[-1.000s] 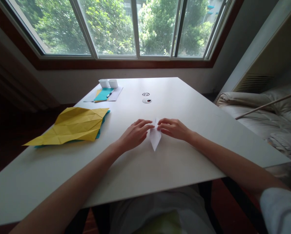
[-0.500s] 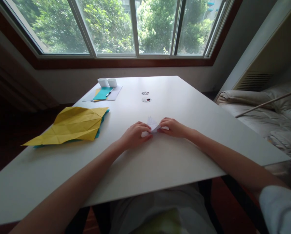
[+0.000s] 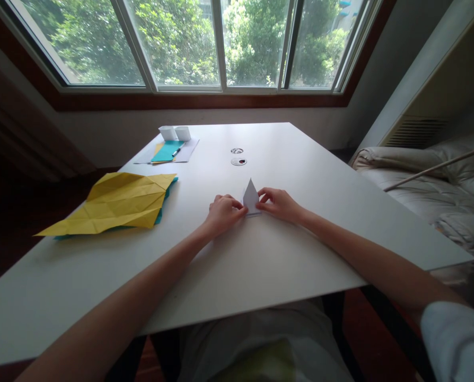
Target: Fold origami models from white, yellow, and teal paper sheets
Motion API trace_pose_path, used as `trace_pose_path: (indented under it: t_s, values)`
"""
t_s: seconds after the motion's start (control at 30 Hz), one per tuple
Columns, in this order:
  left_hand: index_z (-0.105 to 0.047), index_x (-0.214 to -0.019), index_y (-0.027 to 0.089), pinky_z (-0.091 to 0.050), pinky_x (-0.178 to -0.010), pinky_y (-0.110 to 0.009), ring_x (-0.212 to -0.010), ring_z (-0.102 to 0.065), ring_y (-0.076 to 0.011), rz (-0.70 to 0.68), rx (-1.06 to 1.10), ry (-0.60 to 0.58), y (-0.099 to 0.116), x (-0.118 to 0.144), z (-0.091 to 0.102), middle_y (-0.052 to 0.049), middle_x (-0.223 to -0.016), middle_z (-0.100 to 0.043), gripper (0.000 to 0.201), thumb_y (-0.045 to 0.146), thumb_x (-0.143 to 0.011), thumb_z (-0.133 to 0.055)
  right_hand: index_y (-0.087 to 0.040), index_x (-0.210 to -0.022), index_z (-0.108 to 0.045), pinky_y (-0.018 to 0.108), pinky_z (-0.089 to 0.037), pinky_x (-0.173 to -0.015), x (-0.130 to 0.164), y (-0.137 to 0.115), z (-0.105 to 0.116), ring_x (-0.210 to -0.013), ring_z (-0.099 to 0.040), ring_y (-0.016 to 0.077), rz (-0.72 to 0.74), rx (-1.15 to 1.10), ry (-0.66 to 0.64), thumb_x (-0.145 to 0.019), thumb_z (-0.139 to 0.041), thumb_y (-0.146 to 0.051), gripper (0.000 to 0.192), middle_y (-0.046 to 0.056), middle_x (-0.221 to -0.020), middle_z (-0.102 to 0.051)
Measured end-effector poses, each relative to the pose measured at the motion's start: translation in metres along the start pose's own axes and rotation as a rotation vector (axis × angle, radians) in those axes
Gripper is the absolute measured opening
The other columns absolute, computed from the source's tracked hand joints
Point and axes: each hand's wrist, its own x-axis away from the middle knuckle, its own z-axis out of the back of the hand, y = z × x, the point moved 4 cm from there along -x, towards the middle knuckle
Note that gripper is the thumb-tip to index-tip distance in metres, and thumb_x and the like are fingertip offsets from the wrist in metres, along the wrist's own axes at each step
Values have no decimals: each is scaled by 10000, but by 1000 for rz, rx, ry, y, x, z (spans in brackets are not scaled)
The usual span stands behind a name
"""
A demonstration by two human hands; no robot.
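A person seated at a wide white table works a small folded piece of white paper that lies near the table's middle, its point aimed away toward the window. The left hand is curled, fingertips pinching the paper's left lower edge; the right hand does the same on the right edge, so both hands are closed on the paper. The likely slip here is uneven pressure from one hand, which could skew the crease or let the small piece slide on the smooth tabletop. The paper is a narrow, pointed triangle, its tip raised a little off the surface. Well to the left lies a large creased yellow sheet over a teal sheet.
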Motion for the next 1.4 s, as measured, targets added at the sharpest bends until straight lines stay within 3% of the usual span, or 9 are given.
trace_pose_path:
  t_s: [0.2, 0.3, 0.4, 0.57, 0.73, 0.93, 1.13, 1.4]
  values:
    - [-708, -685, 241, -361, -822, -498, -1003, -463, -329, 87, -82, 9, 3, 2, 0, -78, -907, -633, 271, 471, -705, -567, -210, -1173, -481, 235, -401, -603, 2, -5, -1, -594, -569, 117, -35, -22, 50, -698, -633, -251, 501, -21, -760, -685]
    - [-682, -669, 226, -354, -819, -500, -1001, -455, -329, 112, -111, -4, 1, 4, 2, -89, -927, -593, 294, 505, -686, -591, -222, -1099, -553, 254, -415, -673, 4, -8, -4, -674, -579, 132, 10, 28, 40, -723, -605, -223, 380, -20, -770, -676]
    - [-662, -829, 245, -374, -801, -479, -1006, -453, -320, 129, -104, 7, -1, 4, 2, -85, -956, -558, 309, 508, -673, -615, -225, -954, -655, 293, -413, -772, 3, -6, -7, -805, -576, 165, 74, 121, 23, -761, -570, -226, 211, 2, -777, -666]
    - [-600, -1094, 312, -356, -837, -485, -1039, -424, -308, -6, -175, 78, 5, 8, 2, -90, -1063, -511, 387, 452, -733, -584, -235, -1009, -677, 349, -415, -831, 3, 0, -12, -929, -556, 204, 138, 251, -3, -815, -526, -275, 248, 73, -1021, -630]
    - [-646, -1057, 315, -314, -865, -526, -1077, -387, -326, -60, -250, 11, 11, 13, -1, -93, -1099, -527, 319, 439, -807, -490, -233, -1054, -657, 378, -391, -898, 5, -6, -13, -1040, -522, 217, 189, 317, -46, -869, -446, -268, 282, 39, -1107, -642]
    - [-647, -1059, 332, -296, -869, -538, -1091, -380, -328, -60, -237, 7, 7, 12, 0, -94, -1093, -544, 341, 481, -801, -481, -238, -1014, -666, 397, -383, -901, 6, -12, -11, -1044, -517, 234, 152, 334, -37, -853, -490, -364, 270, 40, -1068, -664]
    - [-646, -1060, 350, -286, -869, -536, -1097, -372, -335, -63, -232, -15, 3, 10, 1, -88, -1077, -557, 369, 534, -782, -485, -256, -1085, -596, 450, -386, -873, 7, -8, -13, -1097, -457, 284, 50, 348, -86, -831, -503, -428, 321, 58, -1172, -587]
    - [-647, -1059, 348, -266, -879, -533, -1100, -364, -333, -64, -229, -11, 3, 11, 2, -87, -1081, -561, 355, 517, -785, -496, -288, -1132, -564, 479, -362, -884, 8, -6, -10, -1112, -427, 290, 37, 345, -152, -865, -457, -377, 301, 60, -1222, -542]
